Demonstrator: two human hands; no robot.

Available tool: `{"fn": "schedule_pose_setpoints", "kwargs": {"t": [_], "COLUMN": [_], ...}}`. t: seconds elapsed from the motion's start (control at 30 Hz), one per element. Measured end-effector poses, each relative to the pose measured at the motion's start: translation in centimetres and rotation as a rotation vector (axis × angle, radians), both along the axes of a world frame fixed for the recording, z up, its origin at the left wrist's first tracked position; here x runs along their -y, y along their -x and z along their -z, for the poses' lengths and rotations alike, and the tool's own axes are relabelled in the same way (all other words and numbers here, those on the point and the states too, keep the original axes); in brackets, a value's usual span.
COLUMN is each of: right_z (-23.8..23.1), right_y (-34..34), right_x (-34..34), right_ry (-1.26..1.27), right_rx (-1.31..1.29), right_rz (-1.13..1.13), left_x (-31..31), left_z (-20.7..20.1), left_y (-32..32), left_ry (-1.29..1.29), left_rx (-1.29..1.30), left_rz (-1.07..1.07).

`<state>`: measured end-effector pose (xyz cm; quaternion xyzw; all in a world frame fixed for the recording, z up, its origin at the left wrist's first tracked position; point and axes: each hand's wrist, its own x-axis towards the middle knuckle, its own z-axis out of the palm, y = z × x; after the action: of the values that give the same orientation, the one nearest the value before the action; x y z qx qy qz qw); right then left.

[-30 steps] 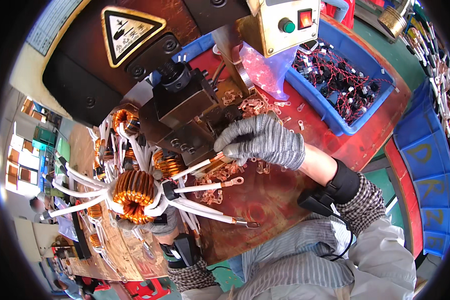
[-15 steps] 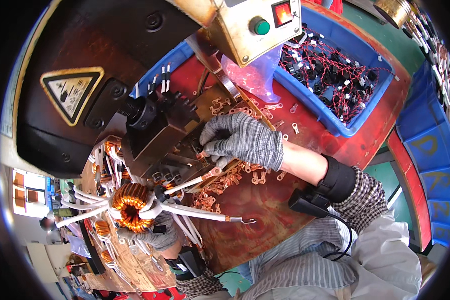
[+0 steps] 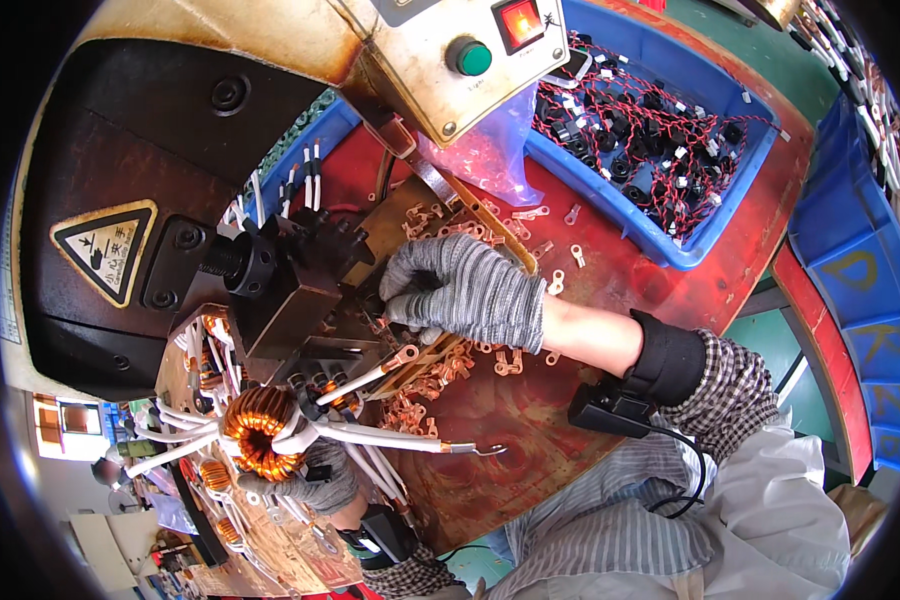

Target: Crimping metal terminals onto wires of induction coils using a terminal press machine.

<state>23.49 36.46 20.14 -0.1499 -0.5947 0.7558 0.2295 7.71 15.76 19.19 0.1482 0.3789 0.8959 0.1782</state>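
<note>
A toroidal copper coil with white sleeved leads is in my left hand, whose gloved fingers curl under and behind it. One lead points right and ends in a copper lug; another slants up with a lug at its tip. My right hand, in a grey knit glove, is closed with thumb and fingertips pinched beside the dark die block of the press. Whatever lies between those fingertips is hidden. Loose copper lugs lie beneath and around the right hand.
A blue bin of black parts with red-black wires stands at the back right. Beside it lies a pinkish plastic bag under the control box. More coils lie on the wooden board at left. Stacked blue crates stand far right.
The view has shifted slightly, so the press and box sit further left. My right hand stays pinched by the die, and the left still holds the coil.
</note>
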Motion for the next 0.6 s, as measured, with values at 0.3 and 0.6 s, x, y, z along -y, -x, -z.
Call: {"fn": "schedule_pose_setpoints", "kwargs": {"t": [0.3,0.6], "right_z": [0.3,0.9], "right_y": [-0.6,-0.4], "right_x": [0.5,-1.1], "right_ry": [-0.191,-0.267], "right_rx": [0.027,-0.231], "right_rz": [0.133,0.388], "left_x": [1.3,0.0], "left_z": [1.9,0.8], "left_y": [2.4,1.5], "left_ry": [-0.126,-0.12], "left_rx": [0.015,-0.027], "left_rz": [0.126,0.107]}}
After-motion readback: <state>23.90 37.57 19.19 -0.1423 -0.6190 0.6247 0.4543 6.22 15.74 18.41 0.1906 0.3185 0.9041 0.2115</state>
